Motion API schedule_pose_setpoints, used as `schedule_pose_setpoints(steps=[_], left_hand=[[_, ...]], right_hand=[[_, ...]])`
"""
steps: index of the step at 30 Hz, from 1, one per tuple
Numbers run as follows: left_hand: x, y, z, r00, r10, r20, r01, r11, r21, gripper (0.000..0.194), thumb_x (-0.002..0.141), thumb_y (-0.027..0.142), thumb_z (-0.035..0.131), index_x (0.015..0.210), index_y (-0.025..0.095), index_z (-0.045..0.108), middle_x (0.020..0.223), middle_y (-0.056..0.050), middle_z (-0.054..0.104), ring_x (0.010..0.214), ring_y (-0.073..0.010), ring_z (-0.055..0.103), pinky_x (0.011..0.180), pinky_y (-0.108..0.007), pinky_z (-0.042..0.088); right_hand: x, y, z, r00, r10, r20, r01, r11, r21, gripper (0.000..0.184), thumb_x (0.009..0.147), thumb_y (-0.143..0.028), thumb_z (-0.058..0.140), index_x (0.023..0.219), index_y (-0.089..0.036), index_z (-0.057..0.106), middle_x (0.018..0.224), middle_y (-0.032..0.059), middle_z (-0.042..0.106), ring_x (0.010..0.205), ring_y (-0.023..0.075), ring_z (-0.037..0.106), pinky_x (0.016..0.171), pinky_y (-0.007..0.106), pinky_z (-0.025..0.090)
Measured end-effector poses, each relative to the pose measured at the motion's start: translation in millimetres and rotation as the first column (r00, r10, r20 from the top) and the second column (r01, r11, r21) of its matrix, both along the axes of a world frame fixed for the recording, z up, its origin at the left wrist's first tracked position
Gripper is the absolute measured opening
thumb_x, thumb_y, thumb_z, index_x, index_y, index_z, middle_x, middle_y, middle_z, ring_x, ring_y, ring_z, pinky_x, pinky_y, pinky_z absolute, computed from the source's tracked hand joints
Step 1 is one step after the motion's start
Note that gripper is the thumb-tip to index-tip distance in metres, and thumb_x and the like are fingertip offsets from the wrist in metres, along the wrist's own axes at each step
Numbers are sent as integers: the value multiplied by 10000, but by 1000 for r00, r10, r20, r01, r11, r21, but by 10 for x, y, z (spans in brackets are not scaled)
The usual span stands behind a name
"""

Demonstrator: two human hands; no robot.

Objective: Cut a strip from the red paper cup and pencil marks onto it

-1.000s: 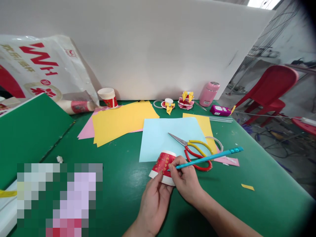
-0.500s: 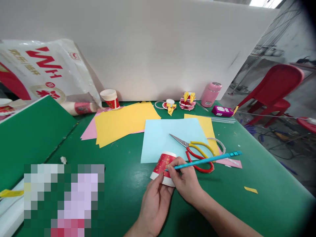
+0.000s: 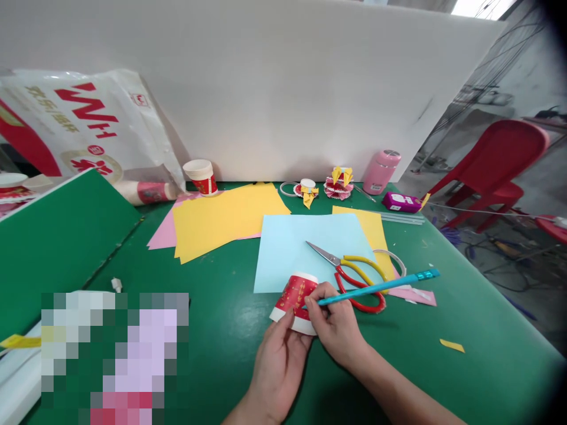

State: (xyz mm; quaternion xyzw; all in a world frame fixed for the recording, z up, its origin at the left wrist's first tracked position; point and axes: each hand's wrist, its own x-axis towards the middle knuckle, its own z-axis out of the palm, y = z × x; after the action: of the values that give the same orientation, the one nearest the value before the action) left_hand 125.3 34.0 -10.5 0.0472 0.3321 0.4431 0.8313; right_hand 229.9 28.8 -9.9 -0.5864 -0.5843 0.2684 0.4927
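Note:
My left hand (image 3: 283,354) grips a red and white paper cup (image 3: 296,298) near its white band, thumb on the printed side. The cup lies tilted on its side above the table. In my right hand (image 3: 339,321) is a blue pencil (image 3: 376,289), pinched close to its lower end, with the tip at the cup's red wall. The pencil's far end points right, passing over the scissors (image 3: 341,262). These have one red and one yellow handle and rest partly on a light blue sheet of paper (image 3: 292,248).
Yellow sheets (image 3: 221,218) and a pink sheet (image 3: 162,230) lie at the back left. Another paper cup (image 3: 201,177), a pink bottle (image 3: 381,171), a purple pack (image 3: 402,202) and paper crafts (image 3: 339,183) stand along the white board (image 3: 287,88). A roll of tape (image 3: 394,260) lies beyond the scissors.
The pencil tip and my right hand have shifted slightly to the right along the cup. My left hand keeps its hold. The whole view has moved a little.

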Motion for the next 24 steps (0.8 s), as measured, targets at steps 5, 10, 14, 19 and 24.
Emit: schedule_pose_setpoints(steps=[5,10,14,19,24], left_hand=[[1,-5,-2,995,6,97,-4,1000,-23,194,804,156,480,897,133,649,934,-99,685,1034,-221,555,929,-357,395],[21,-4,5,998,14,57,-13,1000,-28,203,802,135,483,926,121,643,930,-105,686,1017,-224,567,924,-371,401],[26,6,8,998,15,60,-13,999,-37,199,805,130,479,908,112,648,906,-111,691,1010,-227,572,922,-374,404],[25,18,4,998,7,61,-6,1000,-23,210,810,129,470,931,125,642,922,-103,690,973,-214,591,916,-377,411],[11,5,-17,999,6,39,-5,1000,-10,186,803,139,490,899,127,648,901,-89,693,926,-196,609,912,-361,414]], right_hand=[[-19,5,-11,1000,8,-23,-9,1000,-29,139,826,-238,457,694,-194,463,539,-42,427,450,100,383,416,208,313],[-13,11,-9,999,15,-37,-16,1000,-15,138,823,-235,459,691,-193,470,554,-33,446,477,107,411,430,206,329],[-2,12,-1,1000,0,-1,0,1000,-17,136,812,-202,460,679,-196,440,547,-45,417,449,93,375,404,196,292],[8,10,10,1000,-3,11,3,1000,6,146,806,-164,453,669,-198,415,550,-56,387,441,82,353,412,193,279],[-1,3,8,999,8,-39,-8,1000,-3,143,823,-210,464,682,-193,444,525,-61,386,427,82,353,403,195,278]])
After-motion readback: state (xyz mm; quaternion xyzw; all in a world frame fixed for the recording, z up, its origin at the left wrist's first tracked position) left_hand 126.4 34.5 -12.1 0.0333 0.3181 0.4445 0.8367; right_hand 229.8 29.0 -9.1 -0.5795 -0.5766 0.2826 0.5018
